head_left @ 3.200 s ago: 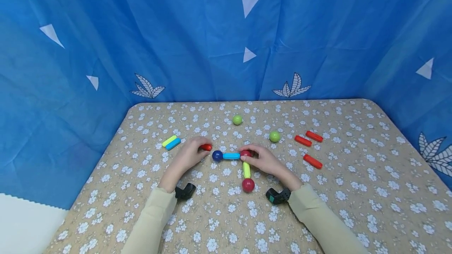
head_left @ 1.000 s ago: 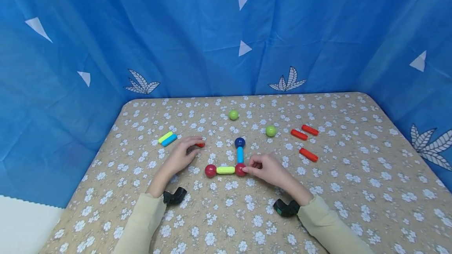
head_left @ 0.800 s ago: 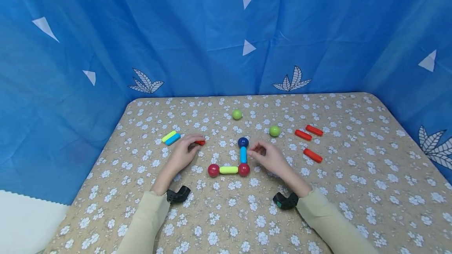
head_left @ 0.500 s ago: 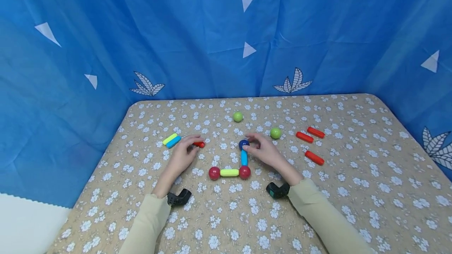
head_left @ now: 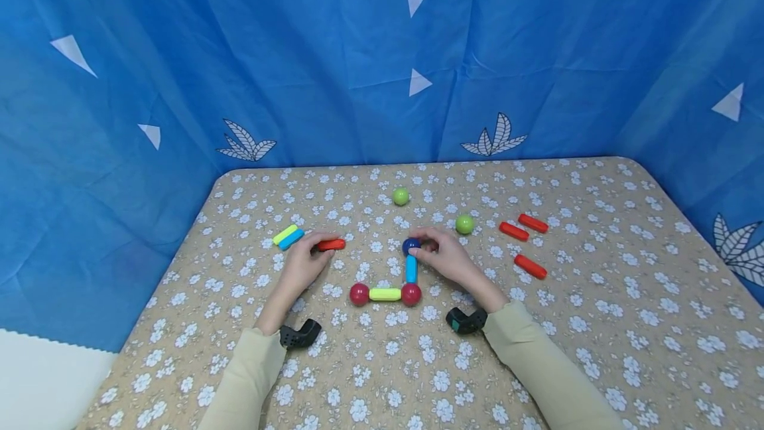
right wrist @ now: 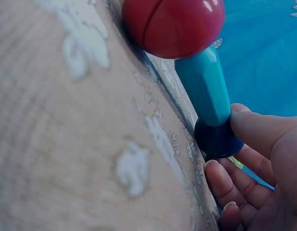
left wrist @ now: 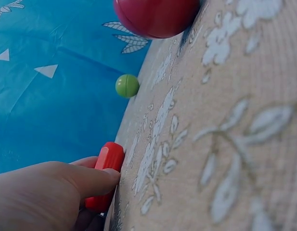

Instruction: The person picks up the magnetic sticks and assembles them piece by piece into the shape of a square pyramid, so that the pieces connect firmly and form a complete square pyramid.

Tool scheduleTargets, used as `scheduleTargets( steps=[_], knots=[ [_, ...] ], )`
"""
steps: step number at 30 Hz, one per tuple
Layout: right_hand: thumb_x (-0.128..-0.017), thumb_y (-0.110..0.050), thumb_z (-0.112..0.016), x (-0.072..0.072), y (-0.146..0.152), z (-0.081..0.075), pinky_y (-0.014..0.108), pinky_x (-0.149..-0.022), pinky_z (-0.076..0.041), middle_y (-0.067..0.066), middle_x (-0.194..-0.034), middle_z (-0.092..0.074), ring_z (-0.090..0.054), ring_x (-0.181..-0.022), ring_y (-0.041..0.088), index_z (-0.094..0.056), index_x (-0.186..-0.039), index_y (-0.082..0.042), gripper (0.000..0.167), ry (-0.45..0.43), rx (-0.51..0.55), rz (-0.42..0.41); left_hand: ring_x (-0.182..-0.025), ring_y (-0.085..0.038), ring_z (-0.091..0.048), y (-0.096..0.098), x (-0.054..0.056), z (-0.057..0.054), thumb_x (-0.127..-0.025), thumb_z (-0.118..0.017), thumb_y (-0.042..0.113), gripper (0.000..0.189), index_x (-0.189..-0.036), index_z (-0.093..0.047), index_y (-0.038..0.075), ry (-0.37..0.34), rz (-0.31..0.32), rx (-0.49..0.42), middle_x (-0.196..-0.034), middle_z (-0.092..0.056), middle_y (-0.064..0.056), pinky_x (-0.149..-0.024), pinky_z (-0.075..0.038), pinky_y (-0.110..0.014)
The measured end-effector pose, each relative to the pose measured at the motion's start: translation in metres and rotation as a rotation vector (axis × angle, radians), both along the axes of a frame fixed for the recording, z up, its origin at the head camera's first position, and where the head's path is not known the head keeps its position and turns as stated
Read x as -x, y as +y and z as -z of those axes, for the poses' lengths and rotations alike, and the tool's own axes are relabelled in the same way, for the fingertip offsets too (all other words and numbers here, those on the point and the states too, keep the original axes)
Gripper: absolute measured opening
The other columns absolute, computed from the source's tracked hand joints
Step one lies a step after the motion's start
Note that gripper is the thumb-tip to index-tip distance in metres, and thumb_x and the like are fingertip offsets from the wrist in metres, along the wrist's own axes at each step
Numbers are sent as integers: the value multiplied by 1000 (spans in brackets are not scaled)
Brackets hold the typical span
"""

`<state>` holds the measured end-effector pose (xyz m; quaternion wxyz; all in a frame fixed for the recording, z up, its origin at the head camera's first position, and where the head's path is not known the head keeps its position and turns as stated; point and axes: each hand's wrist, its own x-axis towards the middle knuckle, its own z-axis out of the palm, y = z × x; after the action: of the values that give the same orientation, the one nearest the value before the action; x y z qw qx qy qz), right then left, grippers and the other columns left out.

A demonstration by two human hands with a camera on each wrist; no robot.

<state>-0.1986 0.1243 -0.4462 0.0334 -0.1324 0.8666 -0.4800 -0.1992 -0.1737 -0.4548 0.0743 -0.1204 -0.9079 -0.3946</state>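
My left hand (head_left: 304,263) pinches a red rod (head_left: 331,245) between thumb and fingers, low over the cloth; the left wrist view shows the thumb along the rod (left wrist: 109,159). With thumb and fingertips my right hand (head_left: 446,257) grips a dark blue ball (head_left: 409,246). That ball joins the far end of a light blue rod (head_left: 411,271). At its near end sits a red ball (head_left: 411,294), from which a yellow-green rod (head_left: 384,294) runs left to another red ball (head_left: 359,294). Together these pieces form an L lying on the table.
Two green balls (head_left: 400,196) lie farther back. Three red rods (head_left: 529,267) lie on the right. A yellow-green rod (head_left: 284,234) and a light blue rod (head_left: 291,239) lie side by side left of my left hand. A blue curtain (head_left: 358,85) stands behind the flowered tablecloth (head_left: 382,377).
The L of rods and balls has been turned so the blue ball now points away. My right hand moved from the corner red ball to the blue ball. My left hand shifted slightly left with its rod.
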Motion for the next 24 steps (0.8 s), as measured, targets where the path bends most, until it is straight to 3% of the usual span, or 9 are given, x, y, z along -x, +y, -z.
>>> scheduleTargets(
  steps=[8,14,19,24],
  knots=[
    [-87,-18,-68,-2,2,2,32,-67,-45,6,-101,-60,-53,-80,18,-63,-116,-6,31,16,27,-22,-87,-21,-55,-1,-4,-1,-85,-69,6,28,-113,-66,7,9,9,-3,-110,-62,-10,-67,-45,-34],
    [-86,-17,-69,-4,2,4,31,-66,-45,4,-98,-59,-52,-78,17,-64,-115,-7,31,36,27,-26,-90,-20,-56,6,-4,-3,-87,-68,10,27,-114,-67,10,-17,40,-52,-111,-62,-8,-70,-46,-34],
    [-86,-17,-70,-4,2,7,31,-65,-45,3,-97,-60,-52,-77,16,-65,-114,-7,30,40,25,-19,-89,-17,-57,28,3,-9,-86,-68,8,27,-113,-67,12,-63,140,-90,-108,-63,-4,-73,-47,-34],
    [-87,-18,-69,-3,2,6,31,-66,-45,3,-97,-60,-53,-77,15,-65,-115,-8,30,35,21,-20,-88,-14,-57,52,11,-17,-85,-69,8,26,-111,-69,13,-132,254,-71,-104,-64,1,-76,-48,-32]
  ],
)
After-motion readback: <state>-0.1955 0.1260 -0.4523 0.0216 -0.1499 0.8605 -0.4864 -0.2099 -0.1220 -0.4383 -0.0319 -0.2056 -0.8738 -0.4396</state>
